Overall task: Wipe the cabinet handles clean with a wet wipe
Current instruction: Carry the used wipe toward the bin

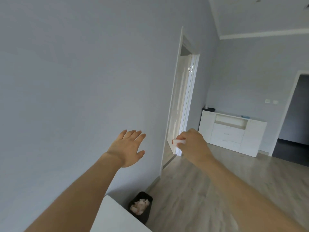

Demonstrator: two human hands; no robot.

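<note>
My right hand point(194, 144) is raised in mid-air, shut on a crumpled white wet wipe point(178, 142) that has a small red mark at its left end. My left hand point(129, 148) is stretched out in front of the grey wall, fingers apart and holding nothing. A white cabinet point(234, 133) with drawers and small metal handles stands far off against the back wall, well beyond both hands. The corner of another white surface point(115, 216) shows at the bottom, below my left arm.
A black bin point(141, 207) holding several crumpled wipes stands on the wood floor beside the near white surface. A white door point(179, 104) stands ajar in the grey wall. A dark doorway point(294, 124) opens at the right.
</note>
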